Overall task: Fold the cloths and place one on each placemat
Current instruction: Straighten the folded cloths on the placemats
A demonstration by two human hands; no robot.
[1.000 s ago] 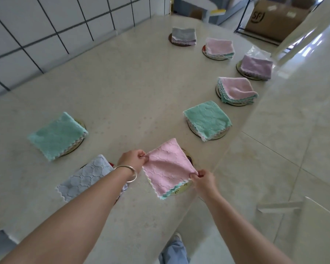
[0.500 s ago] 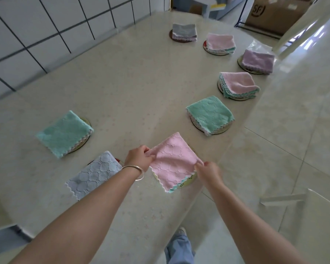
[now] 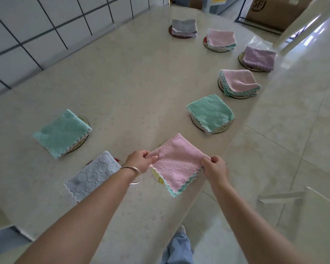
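Now both hands' grip (image 3: pixel 141 161) on pink cloth (image 3: pixel 176 165).

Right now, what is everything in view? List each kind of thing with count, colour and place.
folded cloths: 8 on the table; 3 pink, 2 green, 1 grey, 1 purple, 1 pale blue-grey
pink cloth: nearest, pinched at two corners over its placemat
placemats: round, one showing under each cloth, mostly covered
yellow placemat: under the held cloth
table: 1, cream, speckled
tiled wall: white, far left
cardboard box: brown, top right
bracelet: silver, left wrist
left hand: fingers on the cloth's left corner
right hand: fingers on its right corner
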